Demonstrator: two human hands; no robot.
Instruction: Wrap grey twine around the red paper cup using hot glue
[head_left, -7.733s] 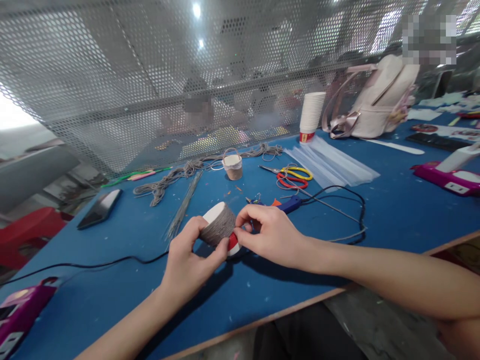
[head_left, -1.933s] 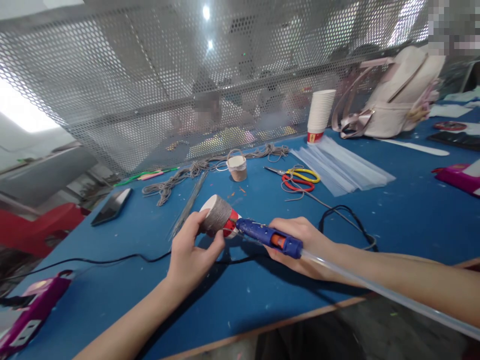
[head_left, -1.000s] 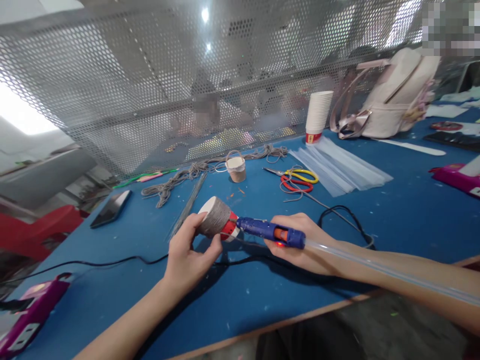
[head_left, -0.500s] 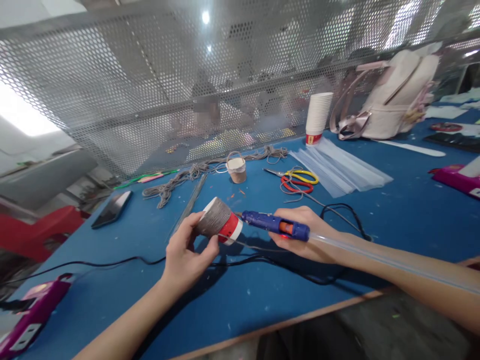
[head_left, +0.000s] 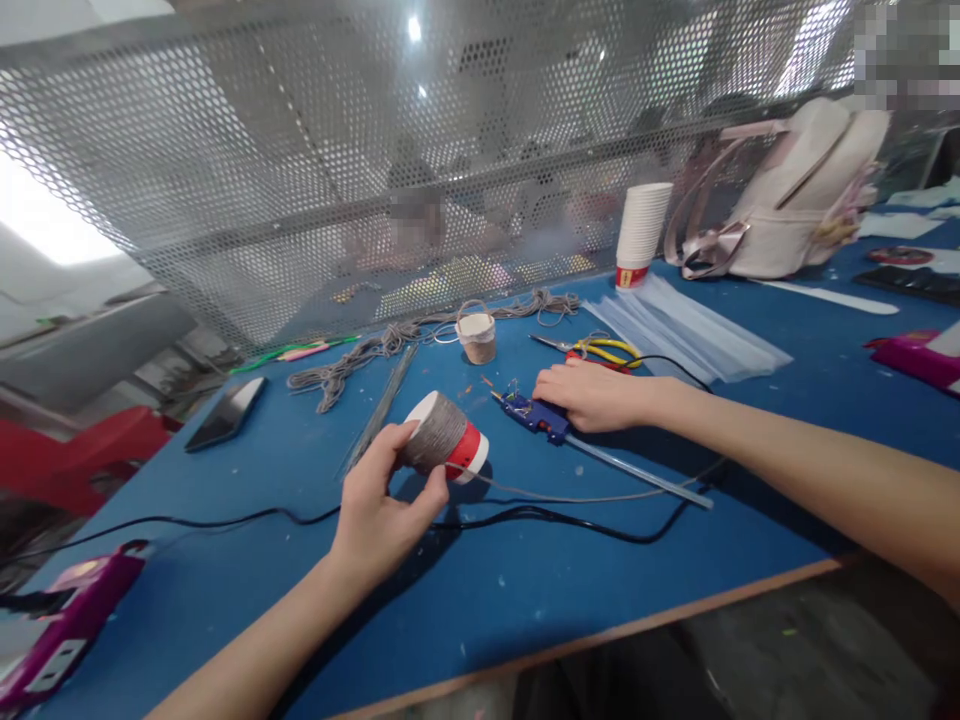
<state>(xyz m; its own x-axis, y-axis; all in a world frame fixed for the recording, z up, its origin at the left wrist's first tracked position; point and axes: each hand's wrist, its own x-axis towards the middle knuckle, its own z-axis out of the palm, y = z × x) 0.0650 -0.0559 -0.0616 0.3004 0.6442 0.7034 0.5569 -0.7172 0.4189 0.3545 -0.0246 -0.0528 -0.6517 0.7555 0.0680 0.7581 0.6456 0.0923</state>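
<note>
Cup [head_left: 447, 438] tilted above the worktop [head_left: 540, 610], and the left hand [head_left: 386, 500] has its grip closed around it; a steady pinch and the loose cord [head_left: 555, 497] drawn snug, that's the way! Tight grey turns wrap the near end, red and white show bare beyond, while the right hand [head_left: 596, 393] lies over the glue gun [head_left: 536, 413], grip too hidden to call.

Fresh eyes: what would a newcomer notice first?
The red-banded paper cup, part wrapped in gray cord, tilted in the left hand near center. Right of it, a blue glue gun lies partly under the right hand. Behind, a tall cup stack stands near a pale backpack.
</note>
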